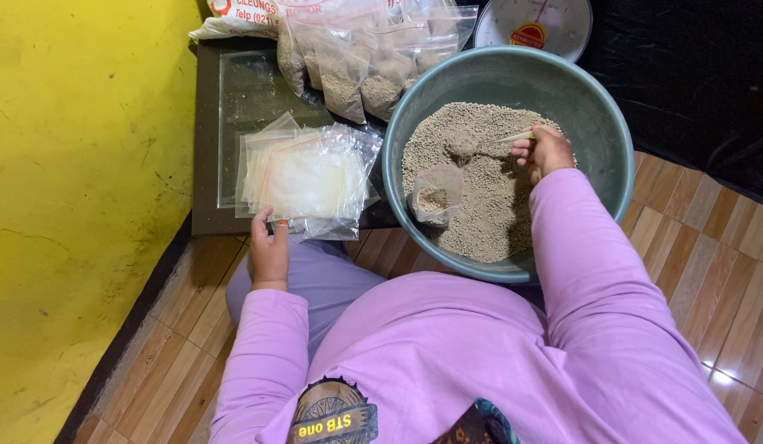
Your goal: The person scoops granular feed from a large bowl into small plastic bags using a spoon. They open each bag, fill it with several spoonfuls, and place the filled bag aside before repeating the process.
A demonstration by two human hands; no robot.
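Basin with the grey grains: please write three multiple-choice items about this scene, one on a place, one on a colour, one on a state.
1. Where does the small open bag stand?
A. inside the basin, on the grains
B. on the wooden floor
C. on the scale

2. What colour is the wall on the person's left?
A. white
B. yellow
C. blue

3. What is the right hand doing?
A. resting flat on the floor
B. holding a spoon heaped with grains
C. holding a filled bag

Answers:
1 A, the bag stands upright in the grains near the basin's left wall.
2 B, the painted wall is yellow.
3 B, its fingers grip the handle, and the bowl carries grains. The left hand touches the stack of empty bags.
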